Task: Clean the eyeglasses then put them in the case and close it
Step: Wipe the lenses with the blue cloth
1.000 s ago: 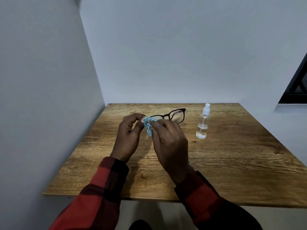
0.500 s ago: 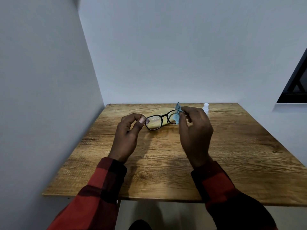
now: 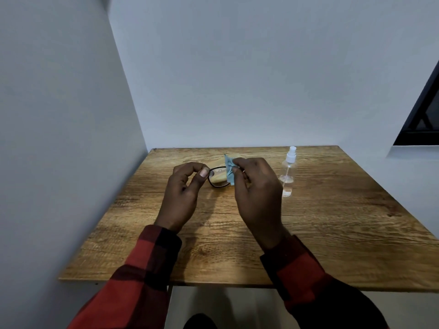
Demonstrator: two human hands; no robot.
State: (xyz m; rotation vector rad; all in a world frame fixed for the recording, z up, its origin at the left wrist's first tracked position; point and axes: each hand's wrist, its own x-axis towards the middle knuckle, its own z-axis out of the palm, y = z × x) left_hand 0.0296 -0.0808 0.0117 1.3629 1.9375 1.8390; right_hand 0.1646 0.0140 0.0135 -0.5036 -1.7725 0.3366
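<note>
Black-framed eyeglasses (image 3: 217,178) are held up over the far middle of the wooden table (image 3: 332,229). My left hand (image 3: 184,195) pinches the left end of the frame between thumb and forefinger. My right hand (image 3: 257,198) pinches a small light-blue cloth (image 3: 229,170) around the right lens, which the cloth and fingers hide. A tan case (image 3: 221,160) lies on the table behind the glasses, mostly hidden; whether it is open I cannot tell.
A clear spray bottle (image 3: 288,173) with a white nozzle stands upright just right of my right hand. Grey walls close the table in on the left and at the back. A dark window frame (image 3: 425,110) is at far right.
My right hand with the cloth went from the left lens across to the right lens, then slid back a little leftward. The spray bottle, hidden half a second ago, shows again.
</note>
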